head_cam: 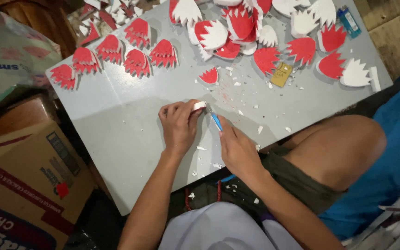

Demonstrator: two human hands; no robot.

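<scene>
Near the middle of the grey counter (116,115), a bit toward its near edge, we've got our left hand (178,125) curled over a small foam piece (199,105), white with a bit of red showing. Our fingers (174,110) are wrapped tight on it, pinning it against the counter, so only its top end pokes out past the thumb. Our right hand (237,148) is closed around a blue-handled craft knife (216,121), and the tip sits right up against the foam piece. We can't make out the blade itself, too small from up here.

White foam crumbs (260,129) are scattered all around our hands and out toward the right edge. One small red claw-shaped cutout (209,76) lies alone just beyond our hands. Along the far left edge sits a row of finished red paw shapes (137,62), lined up side by side. Over at the far right corner there's a messy pile of red and white spiky cutouts (237,25), overlapping each other. A yellow card (281,74) lies near that pile, and a blue lighter (349,21) rests close to the far right corner.

Off the counter to the left is a cardboard box (24,185), and a blue cloth (394,153) is on the right by our bare knee (343,143).
</scene>
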